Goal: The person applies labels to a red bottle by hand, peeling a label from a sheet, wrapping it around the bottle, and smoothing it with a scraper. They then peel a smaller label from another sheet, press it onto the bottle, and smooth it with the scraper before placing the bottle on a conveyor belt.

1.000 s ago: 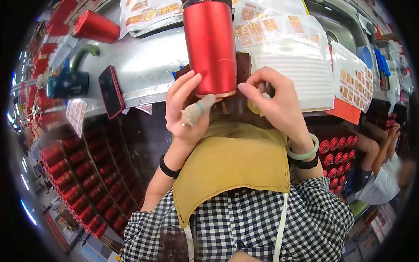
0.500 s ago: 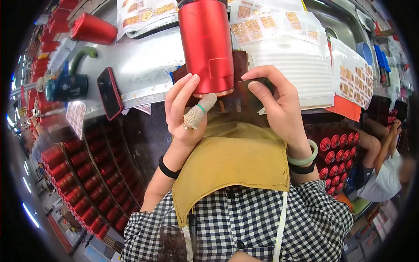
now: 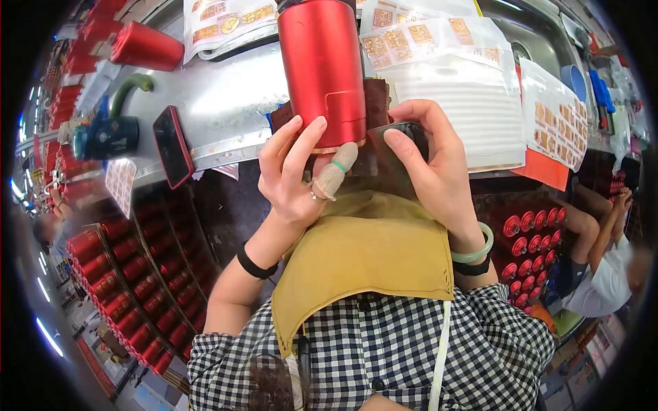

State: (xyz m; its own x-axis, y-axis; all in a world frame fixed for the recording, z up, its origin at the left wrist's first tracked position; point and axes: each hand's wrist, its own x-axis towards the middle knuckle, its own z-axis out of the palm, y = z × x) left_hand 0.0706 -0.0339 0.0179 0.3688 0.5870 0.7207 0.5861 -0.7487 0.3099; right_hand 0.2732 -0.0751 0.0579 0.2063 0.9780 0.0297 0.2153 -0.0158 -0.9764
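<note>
A shiny red tumbler [image 3: 322, 68] lies on a dark brown cloth [image 3: 377, 103], its copper-rimmed end toward me. My left hand [image 3: 295, 171] holds that end, two fingers on the side and the thumb, in a knitted cover with a green band, at the rim. My right hand [image 3: 435, 154], just right of the tumbler, pinches a thin dark flat piece [image 3: 397, 151] between thumb and fingers. A faint outline of a rectangle shows on the tumbler's side near the rim.
Sheets of gold stickers [image 3: 397, 44] lie behind and right, with a white ridged sheet [image 3: 452, 109]. On the left are a phone [image 3: 173, 147], a teal tape dispenser [image 3: 106, 137] and another red tumbler [image 3: 147, 46]. Racks of red tumblers [image 3: 137, 288] stand below. A seated person [image 3: 603, 274] is at right.
The tumbler has turned slightly, and its outlined patch sits differently. My left thumb has moved right along the rim. The dark piece in my right hand has tilted and shows more of its face.
</note>
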